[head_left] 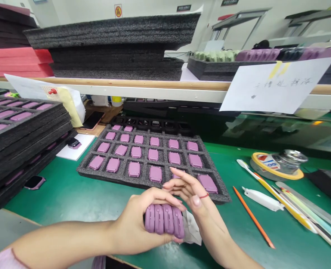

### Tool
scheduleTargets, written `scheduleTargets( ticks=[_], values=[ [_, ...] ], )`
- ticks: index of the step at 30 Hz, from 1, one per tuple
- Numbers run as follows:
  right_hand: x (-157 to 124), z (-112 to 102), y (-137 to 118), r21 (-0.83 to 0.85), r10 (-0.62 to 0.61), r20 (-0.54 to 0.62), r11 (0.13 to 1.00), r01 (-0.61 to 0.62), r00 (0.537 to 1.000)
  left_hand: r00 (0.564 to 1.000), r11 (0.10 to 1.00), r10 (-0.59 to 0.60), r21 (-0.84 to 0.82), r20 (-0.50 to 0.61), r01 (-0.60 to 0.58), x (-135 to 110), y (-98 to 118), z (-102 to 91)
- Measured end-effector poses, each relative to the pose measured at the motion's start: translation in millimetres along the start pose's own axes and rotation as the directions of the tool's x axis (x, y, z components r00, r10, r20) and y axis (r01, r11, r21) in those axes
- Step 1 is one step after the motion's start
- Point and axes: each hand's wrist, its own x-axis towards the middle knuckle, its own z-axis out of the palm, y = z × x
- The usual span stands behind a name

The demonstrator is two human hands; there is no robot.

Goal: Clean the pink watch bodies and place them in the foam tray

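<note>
Near the front edge of the green table, my left hand (pixel 137 220) is closed around a row of several purple watch cases (pixel 163 220) standing side by side. Just right of them is my right hand (pixel 189 192), its fingers stretched and slightly curved, fingertips close to the left hand's fingers. A crumpled white wipe (pixel 192 229) shows between the cases and my right wrist; I cannot tell whether either hand touches it. Beyond both hands lies a black foam tray (pixel 154 186) with purple watch cases (pixel 155 174) in most of its slots. My right hand partly hides one front slot.
Stacked foam trays (pixel 42 130) rise at the left, near a watch (pixel 34 182) and a phone (pixel 93 120). Rightward lie an orange stick (pixel 253 216), a toothbrush (pixel 277 198), a white tool (pixel 263 199) and a tape roll (pixel 277 166). A shelf (pixel 143 87) crosses above.
</note>
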Motion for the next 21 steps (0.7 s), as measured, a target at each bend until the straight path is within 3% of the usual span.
scheduleTargets(
  ticks=[21],
  values=[
    [1.3,0.4,-4.2,-0.192,-0.060,0.096,0.978,0.078,0.994,0.993,0.985,0.119,0.129,-0.009,-0.116,1.6,-1.2,-4.1]
  ],
)
